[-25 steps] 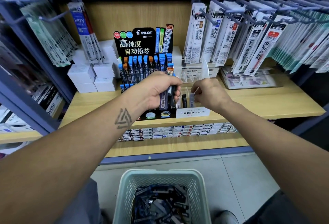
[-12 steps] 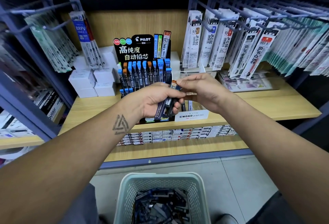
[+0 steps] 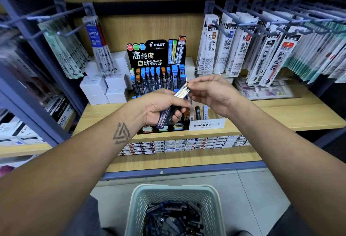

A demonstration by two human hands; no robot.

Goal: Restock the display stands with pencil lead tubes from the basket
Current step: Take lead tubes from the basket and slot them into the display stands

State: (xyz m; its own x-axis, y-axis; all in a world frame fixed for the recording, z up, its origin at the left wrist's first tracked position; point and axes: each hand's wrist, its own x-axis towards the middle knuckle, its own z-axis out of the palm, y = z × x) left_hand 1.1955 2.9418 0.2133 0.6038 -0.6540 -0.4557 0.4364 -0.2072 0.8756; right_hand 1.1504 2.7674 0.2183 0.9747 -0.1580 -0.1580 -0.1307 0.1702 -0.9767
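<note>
Both forearms are bare to the frame edge, with no sleeves, watch or rings visible. The left forearm carries a dark interlaced-triangle tattoo (image 3: 121,133) near the wrist. The left hand (image 3: 159,108) and right hand (image 3: 215,95) are ungloved.

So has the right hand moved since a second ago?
Yes. The right hand has lifted off the MONO stand and shifted left toward the Pilot stand, now pinching a tube that sticks out of the left hand.

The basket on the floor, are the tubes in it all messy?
Yes. In the basket the lead tubes lie jumbled, pointing every way, while those in the Pilot stand stand upright in rows. Nothing looks spilled or broken.
</note>
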